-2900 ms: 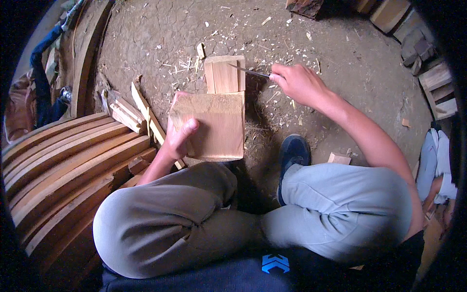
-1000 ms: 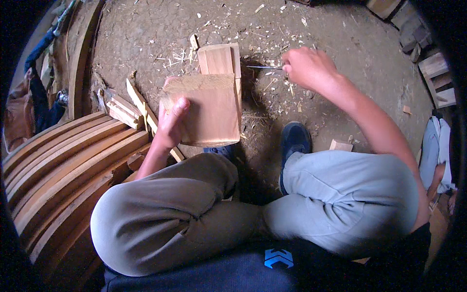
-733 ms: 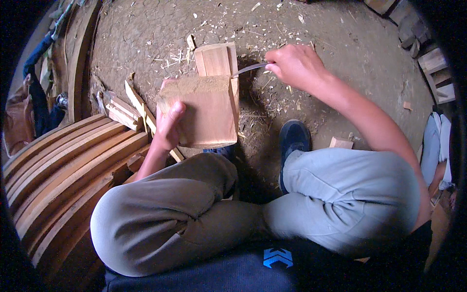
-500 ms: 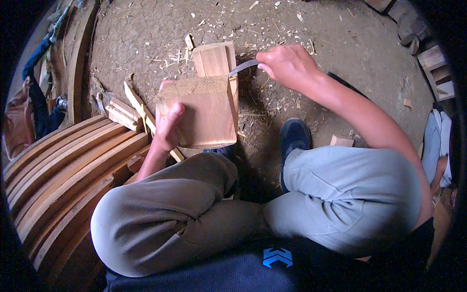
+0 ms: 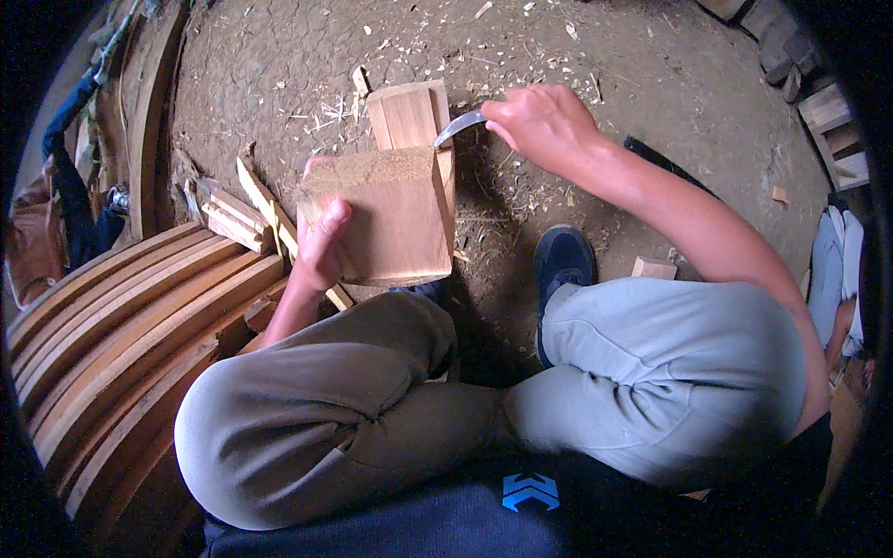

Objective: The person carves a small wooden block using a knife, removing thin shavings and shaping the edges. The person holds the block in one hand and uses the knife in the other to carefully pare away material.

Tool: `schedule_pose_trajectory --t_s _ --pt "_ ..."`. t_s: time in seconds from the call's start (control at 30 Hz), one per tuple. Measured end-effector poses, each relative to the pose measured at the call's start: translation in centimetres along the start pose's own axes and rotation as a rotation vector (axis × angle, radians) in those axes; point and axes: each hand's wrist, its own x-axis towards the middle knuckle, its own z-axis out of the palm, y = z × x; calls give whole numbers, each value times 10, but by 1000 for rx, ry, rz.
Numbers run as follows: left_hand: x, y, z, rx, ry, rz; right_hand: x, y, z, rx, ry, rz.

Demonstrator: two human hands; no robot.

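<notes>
Above my left knee, my left hand (image 5: 324, 242) grips a thick wooden block (image 5: 395, 223) at its left side, thumb pressed on the front face and the other fingers mostly hidden behind. Rough grain shows along the block's upper face. A second wood piece (image 5: 406, 113) stands just beyond it, on the far side. My right hand (image 5: 542, 121) is closed round a curved-bladed knife (image 5: 459, 125), whose handle is hidden in the fist. The blade's tip meets the block's upper right corner, or lies very close to it.
Long wooden planks (image 5: 139, 316) are stacked at the left. Split wood sticks (image 5: 234, 221) lie beside them. Pale shavings (image 5: 326, 113) litter the dirt floor (image 5: 651, 84). A small wood offcut (image 5: 654, 269) lies beyond my right knee, and a dark bar (image 5: 670, 166) partly shows behind my right forearm.
My right hand has shifted slightly left with the knife, and the blade has turned so that its flat catches more light. The block and my left hand have stayed nearly still.
</notes>
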Motion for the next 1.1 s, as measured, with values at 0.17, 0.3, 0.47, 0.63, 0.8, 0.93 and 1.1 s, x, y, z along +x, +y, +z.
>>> schedule_pose_trajectory --t_s 0.17,0.3,0.47,0.63,0.8,0.93,1.1 --pt "7 -6 -8 -45 2 -6 12 15 -10 -49 13 76" --pt "-5 -6 -3 -60 43 2 4 9 -16 46 -53 165" --pt "-1 2 0 -45 40 -52 3 32 -20 -102 -27 241" --pt "2 -6 -4 50 -26 111 0 63 -32 -169 -52 354" --pt "4 -7 -6 85 49 61 5 53 -36 64 -89 442" --pt "4 0 3 -16 39 28 2 39 -27 139 -133 404" --pt "4 -10 -10 63 -23 79 -3 29 -10 194 -186 282"
